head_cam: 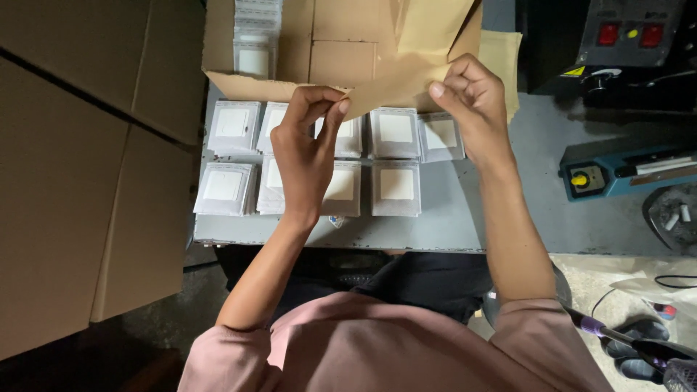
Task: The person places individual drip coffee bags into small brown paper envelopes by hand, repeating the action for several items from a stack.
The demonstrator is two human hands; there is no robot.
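Your left hand and right hand each pinch the brown paper sheet's edge; bagged white packets below it remain unwrapped.

Large cardboard boxes fill the left of the frame. At the right edge a blue heat sealer with a yellow knob sits below a dark machine with red buttons; sandals lie at the lower right.

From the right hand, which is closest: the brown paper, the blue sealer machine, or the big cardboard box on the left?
1. Brown paper, pinched in the right hand.
2. Blue sealer machine, off to its right.
3. Big cardboard box, far left.
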